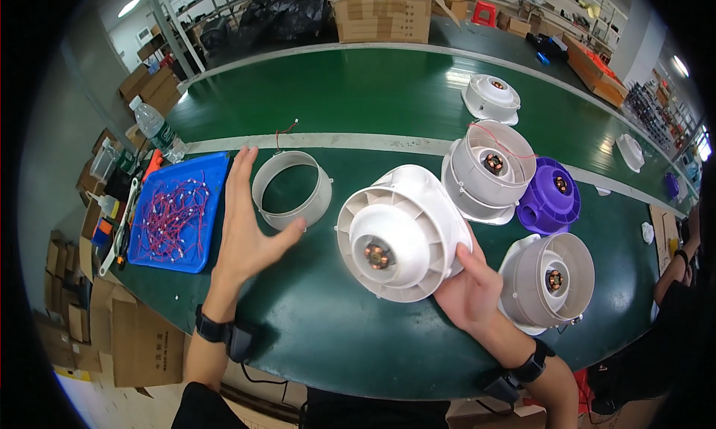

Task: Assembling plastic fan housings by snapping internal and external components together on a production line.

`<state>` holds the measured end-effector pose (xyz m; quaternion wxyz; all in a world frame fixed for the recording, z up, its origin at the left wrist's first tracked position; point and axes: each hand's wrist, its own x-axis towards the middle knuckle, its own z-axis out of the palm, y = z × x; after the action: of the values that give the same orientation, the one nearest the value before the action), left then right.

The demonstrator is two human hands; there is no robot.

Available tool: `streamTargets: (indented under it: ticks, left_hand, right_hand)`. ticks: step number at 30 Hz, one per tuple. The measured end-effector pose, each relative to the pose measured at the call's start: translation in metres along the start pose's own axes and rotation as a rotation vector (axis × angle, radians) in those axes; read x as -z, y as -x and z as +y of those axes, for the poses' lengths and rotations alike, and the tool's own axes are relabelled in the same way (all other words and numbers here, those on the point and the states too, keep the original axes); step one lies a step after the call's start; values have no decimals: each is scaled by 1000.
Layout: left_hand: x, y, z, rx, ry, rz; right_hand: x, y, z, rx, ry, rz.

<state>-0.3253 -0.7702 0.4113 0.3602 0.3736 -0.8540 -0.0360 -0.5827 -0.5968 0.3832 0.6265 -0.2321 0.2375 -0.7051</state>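
Right hand [473, 291]: gripping the white housing [440, 205] at its right edge, thumb in front and the other fingers behind. This grip leaves the vanes and copper coil [377, 256] uncovered and facing the wearer. The housing is held above the worktop [321, 347], between the ring [324, 194] and the units at right.

Left hand [250, 243]: spread and holding nothing; its thumb is near the ring's rim, though contact cannot be confirmed from this angle.

The purple unit [548, 209] and a collared unit [473, 179] stand side by side, apparently parked off the working area.

Containers: the blue tray [160, 260], seemingly placed for left-hand reach, contains tangled red wires [173, 216] with small white connectors. A clear bottle [156, 127] stands behind it.
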Motion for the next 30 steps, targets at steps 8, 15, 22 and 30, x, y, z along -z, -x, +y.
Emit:
streamTargets:
  ticks: [8, 15, 22, 30]
  left_hand:
    - [9, 28, 63, 414, 1579, -565]
    - [-7, 29, 36, 16, 1142, -650]
    - [-26, 44, 38, 152, 1313, -501]
    - [-35, 47, 36, 188, 1368, -600]
  right_hand:
    - [-2, -2, -18, 605, 1405, -772]
    - [-23, 10, -17, 655, 1797, -722]
    - [19, -2, 2, 623, 1317, -228]
    - [18, 0, 6, 203, 1050, -238]
